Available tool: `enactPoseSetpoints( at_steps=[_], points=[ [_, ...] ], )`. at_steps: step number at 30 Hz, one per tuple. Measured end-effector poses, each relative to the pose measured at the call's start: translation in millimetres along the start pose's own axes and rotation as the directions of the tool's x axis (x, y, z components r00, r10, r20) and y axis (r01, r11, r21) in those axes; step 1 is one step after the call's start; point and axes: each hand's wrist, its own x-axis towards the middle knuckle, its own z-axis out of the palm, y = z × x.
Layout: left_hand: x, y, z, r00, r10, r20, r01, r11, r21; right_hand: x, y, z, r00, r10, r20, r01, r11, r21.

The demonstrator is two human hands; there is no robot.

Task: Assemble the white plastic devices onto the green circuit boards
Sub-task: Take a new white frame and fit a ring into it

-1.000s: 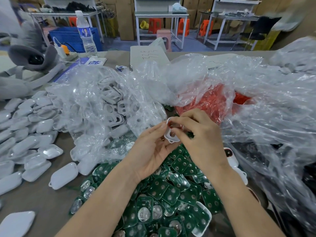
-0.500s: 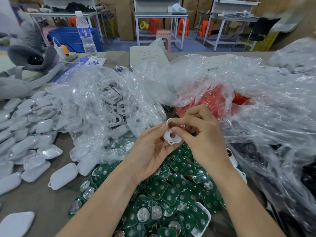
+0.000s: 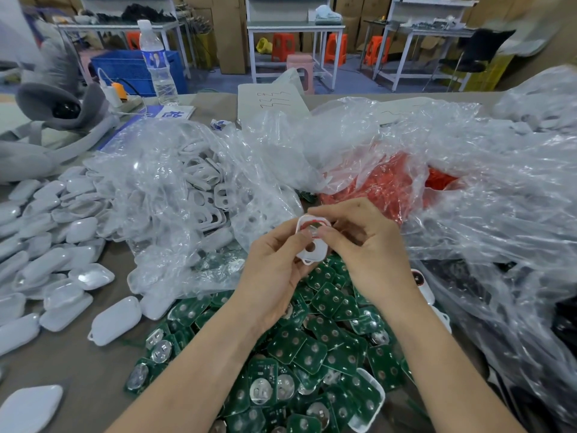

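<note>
Both hands meet above a heap of green circuit boards (image 3: 315,351). My left hand (image 3: 274,264) holds a white plastic shell (image 3: 312,248) from the left side, thumb on its face. My right hand (image 3: 365,248) pinches the same shell from the right, fingertips at its upper part where something red shows inside. The shell has a round hole and a small loop at its lower end. Its far side is hidden by my fingers.
A clear bag of white shells (image 3: 193,195) lies left of the hands. A bag of red parts (image 3: 390,182) sits behind them under crumpled plastic (image 3: 499,214). Closed white cases (image 3: 46,245) cover the left of the table. A water bottle (image 3: 157,64) stands at the back.
My right hand's fingers have shifted on the shell's upper part, and red now shows inside it. Both hands stay in the same place above the boards.
</note>
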Motion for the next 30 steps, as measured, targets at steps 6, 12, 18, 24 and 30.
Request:
enactPoseSetpoints(
  at_steps=[6,12,18,24,30],
  points=[
    [-0.9,-2.5,2.6,0.999,0.037,-0.008,-0.036,0.997,0.071,3.7,4.0,-4.8,0.990,0.136,0.037,-0.141,0.969,0.203],
    [0.3,-2.1,-0.1,1.000,0.026,-0.002,-0.026,1.000,0.010,3.3,2.7,-5.5,0.995,0.097,0.008,-0.097,0.972,0.213],
    [2.9,1.1,-5.4,1.000,-0.023,-0.018,0.023,1.000,-0.010,2.6,-0.9,-4.2,0.998,-0.061,0.017,0.062,0.998,-0.031],
    [3.5,3.7,-8.6,0.998,-0.063,0.024,0.063,0.997,-0.036,5.5,0.5,-11.6,0.991,-0.041,0.130,0.062,0.985,-0.162],
    [3.7,5.3,-7.2,0.993,-0.106,0.059,0.112,0.987,-0.114,6.4,0.9,-11.7,0.991,-0.099,0.092,0.120,0.956,-0.268]
  ],
)
